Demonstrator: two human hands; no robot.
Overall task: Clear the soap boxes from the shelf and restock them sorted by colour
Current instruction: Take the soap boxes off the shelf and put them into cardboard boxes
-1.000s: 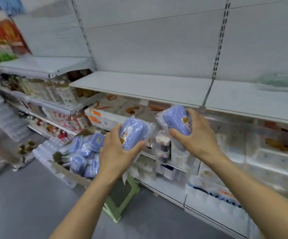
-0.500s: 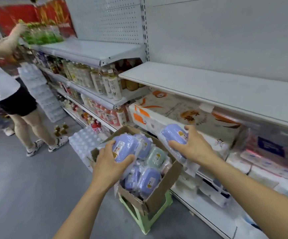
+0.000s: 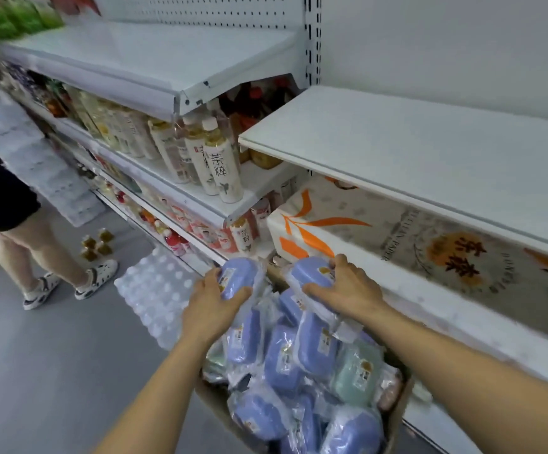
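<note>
Both hands have come down since half a second ago, from above the cardboard box (image 3: 394, 424) to the top of its heap, each with a blue soap box. In the left hand (image 3: 210, 306) the fingers curl round the left blue soap box (image 3: 235, 276), which is held just over the box's far left corner; the right hand (image 3: 344, 290) grips the right blue soap box (image 3: 312, 273) from above, at the box's far edge. Grey floor (image 3: 53, 371) spreads left of the box, with a wrapped pack of water bottles (image 3: 158, 296) lying on it just beside the box. White metal shelving stands behind; the bare white shelf (image 3: 430, 158) hangs above and behind the box. Under that shelf sits a large paper pack (image 3: 397, 244) with orange leaves, Chinese characters and lettering too blurred to read surely. Further left of the box, tea bottles (image 3: 223, 168) with white labels show the characters 茶粹. Another person's legs (image 3: 20, 250) stand on the floor well left of the box. Inside the box lie many soap boxes (image 3: 282, 355) in clear plastic wrap with small stickers, mostly blue, one pale green soap box (image 3: 358, 371) and a pinkish one (image 3: 389, 388) by its right wall.
</note>
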